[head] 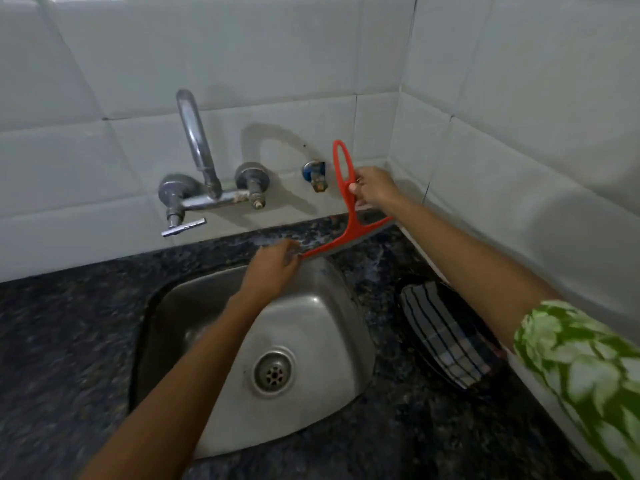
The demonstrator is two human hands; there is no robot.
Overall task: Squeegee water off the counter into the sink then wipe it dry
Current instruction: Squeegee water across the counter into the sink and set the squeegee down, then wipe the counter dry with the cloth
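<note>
Looking down from head height, the view takes in a steel sink (322, 327) set into a dark speckled worktop (62, 334), with white wall tiles (242, 57) behind and to the right. A red squeegee (349, 220) stands on the worktop strip behind the sink's far right corner, its handle upright and its blade slanting down to the left, the lower end at the sink's rim. The right hand (375, 188) wraps its fingers around the handle near the middle. The left hand (273, 265) reaches across the basin, its fingers pinched onto the blade's lower left tip. A folded cloth (443, 337) with dark and light stripes lies on the worktop just right of the sink, under the right forearm. The right sleeve (581, 368) is green with a pale leaf print. A chrome tap (197, 147) with two valves is fixed to the wall above the basin, and a drain (273, 372) sits in its floor.
</note>
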